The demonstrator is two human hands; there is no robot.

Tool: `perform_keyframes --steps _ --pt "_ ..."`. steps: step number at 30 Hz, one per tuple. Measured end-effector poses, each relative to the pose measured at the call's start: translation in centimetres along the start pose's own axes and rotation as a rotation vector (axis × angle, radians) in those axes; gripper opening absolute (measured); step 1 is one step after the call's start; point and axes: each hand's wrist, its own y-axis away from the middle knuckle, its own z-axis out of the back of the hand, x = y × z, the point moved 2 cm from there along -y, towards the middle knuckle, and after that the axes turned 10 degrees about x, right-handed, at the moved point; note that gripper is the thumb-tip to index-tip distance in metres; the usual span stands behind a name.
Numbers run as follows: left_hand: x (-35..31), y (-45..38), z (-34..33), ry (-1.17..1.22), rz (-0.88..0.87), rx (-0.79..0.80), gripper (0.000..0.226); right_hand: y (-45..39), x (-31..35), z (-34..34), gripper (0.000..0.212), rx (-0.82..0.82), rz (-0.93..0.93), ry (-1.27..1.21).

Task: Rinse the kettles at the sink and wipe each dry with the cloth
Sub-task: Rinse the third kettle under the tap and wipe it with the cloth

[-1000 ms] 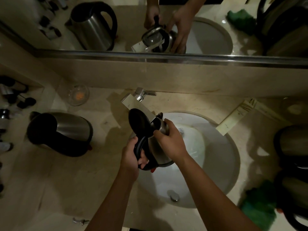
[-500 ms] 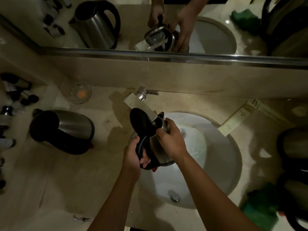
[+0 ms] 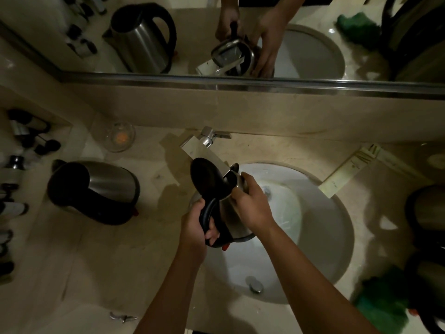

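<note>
I hold a steel kettle with a black handle over the left side of the white sink, its black lid flipped open under the faucet spout. My left hand grips the black handle. My right hand wraps round the steel body near the rim. A second steel kettle stands on the counter to the left. Two more kettles sit dark at the right edge. The green cloth lies at the lower right.
The wall mirror reflects the kettles and hands. Small bottles line the left shelf. A glass dish sits behind the left kettle. A boxed packet lies behind the sink. The drain stopper is near the front.
The kettle and both hands stay in the same hold under the spout. Only the camera view has shifted slightly.
</note>
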Motion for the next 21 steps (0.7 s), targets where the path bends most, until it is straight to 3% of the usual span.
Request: perform_keyframes --steps 4,11,16,21 --pt "0.0 0.0 0.1 -0.030 -0.011 0.012 0.054 0.1 -0.2 -0.1 0.030 0.007 0.036 0.033" --pt "0.0 0.2 -0.1 -0.023 -0.008 -0.001 0.053 0.1 -0.2 -0.3 0.026 0.006 0.052 0.040" --pt "0.1 1.0 -0.4 -0.090 -0.012 -0.017 0.060 1.0 0.5 0.1 0.002 0.021 0.062 0.009" --pt "1.1 2.6 -1.0 -0.138 -0.041 -0.075 0.061 2.3 -0.1 0.0 0.056 0.046 0.044 -0.015"
